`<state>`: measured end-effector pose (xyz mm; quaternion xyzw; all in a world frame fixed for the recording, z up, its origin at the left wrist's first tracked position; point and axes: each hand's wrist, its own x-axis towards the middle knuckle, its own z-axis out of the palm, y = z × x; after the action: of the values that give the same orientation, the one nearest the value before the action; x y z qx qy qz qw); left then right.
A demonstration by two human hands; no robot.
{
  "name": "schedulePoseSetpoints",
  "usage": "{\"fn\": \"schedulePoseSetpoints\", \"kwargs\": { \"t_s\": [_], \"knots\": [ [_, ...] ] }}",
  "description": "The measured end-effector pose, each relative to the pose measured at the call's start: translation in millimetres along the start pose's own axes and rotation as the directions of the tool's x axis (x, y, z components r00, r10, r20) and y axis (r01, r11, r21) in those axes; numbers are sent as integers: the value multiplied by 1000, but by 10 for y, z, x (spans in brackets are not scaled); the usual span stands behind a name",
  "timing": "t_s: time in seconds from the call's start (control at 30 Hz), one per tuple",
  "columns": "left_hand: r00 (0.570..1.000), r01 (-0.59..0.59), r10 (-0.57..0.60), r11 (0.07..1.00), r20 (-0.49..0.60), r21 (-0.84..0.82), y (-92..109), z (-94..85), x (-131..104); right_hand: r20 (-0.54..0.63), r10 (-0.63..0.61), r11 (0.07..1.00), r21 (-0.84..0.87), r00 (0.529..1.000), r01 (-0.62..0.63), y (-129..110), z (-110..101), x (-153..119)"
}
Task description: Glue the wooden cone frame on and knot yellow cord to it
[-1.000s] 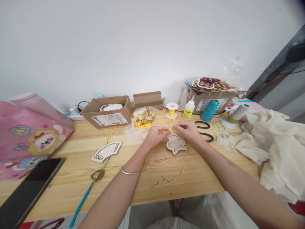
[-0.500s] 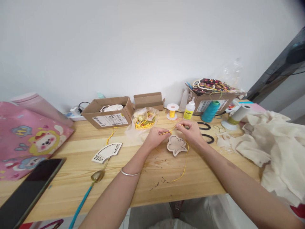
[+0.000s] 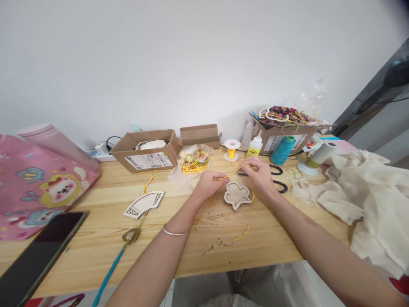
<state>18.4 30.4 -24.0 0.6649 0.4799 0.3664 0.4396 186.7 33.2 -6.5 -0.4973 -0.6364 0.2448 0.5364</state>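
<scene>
A yellow cord (image 3: 235, 171) stretches between my two hands, above a small wooden flower-shaped frame (image 3: 237, 195) lying on the table. My left hand (image 3: 209, 184) pinches the cord just left of the frame's top. With thumb and finger closed, my right hand (image 3: 258, 174) grips the cord to the upper right. A loose end of the cord hangs from the right hand and curls down onto the wood beside the frame. Black-handled scissors (image 3: 278, 186) lie partly hidden behind my right hand. Where the cord joins the frame is too small to make out.
Behind stand a bag of yellow cords (image 3: 194, 164), a yellow thread spool (image 3: 231, 150), a glue bottle (image 3: 254, 147) and a teal thread cone (image 3: 283, 150). Left lie a wooden fan piece (image 3: 144, 204) and a phone (image 3: 41, 260). Cream cloth (image 3: 377, 200) covers the right.
My right hand has moved slightly right and up, drawing the cord out between my hands. The loose cord end has shifted a little. My left hand and the frame have stayed put.
</scene>
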Motion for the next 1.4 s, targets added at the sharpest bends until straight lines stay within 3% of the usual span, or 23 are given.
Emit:
{"fn": "schedulePoseSetpoints", "kwargs": {
  "t_s": [0.13,0.43,0.57,0.7,0.83,0.93,1.0,1.4],
  "knots": [
    [1000,10,-10,1000,1,15,-5,1,4,56,8,1000,-22,998,-7,36,12,9],
    [1000,-2,2,1000,13,25,0,-9,-3,16,35,998,-61,999,-33,62,16,8],
    [1000,-2,2,1000,9,29,-18,-2,0,51,-9,992,-125,999,15,82,16,7],
    [1000,-16,16,999,-1,48,-19,-1,-1,83,-132,982,-126,988,142,24,4,-12],
    [999,-40,39,996,16,82,7,-10,-6,264,-248,941,-162,932,296,-15,13,-36],
    [999,-53,51,995,19,89,15,-11,-8,407,-238,922,-192,882,337,27,35,-41],
    [999,-44,42,996,24,73,4,-7,-8,439,-221,919,-204,871,336,72,45,-36],
    [996,-77,72,993,57,89,47,-22,-18,405,-218,905,-255,888,339,160,49,-18]
  ]
}}
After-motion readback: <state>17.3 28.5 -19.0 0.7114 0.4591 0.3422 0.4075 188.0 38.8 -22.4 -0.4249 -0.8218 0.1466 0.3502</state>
